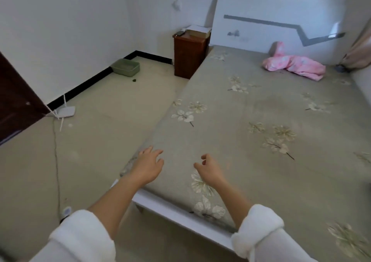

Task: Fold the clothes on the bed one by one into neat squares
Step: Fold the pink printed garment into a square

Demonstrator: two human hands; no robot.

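Two empty hands reach over the near corner of the bed (251, 109). The left hand (147, 166) has spread fingers; the right hand (209, 170) is loosely curled. Pink clothes (295, 66) lie far right, by the headboard (271, 8).

The person wears a thick, fluffy white top. Its left sleeve (80, 239) and right sleeve (259, 223) are bunched into rolled cuffs, leaving the forearms bare.
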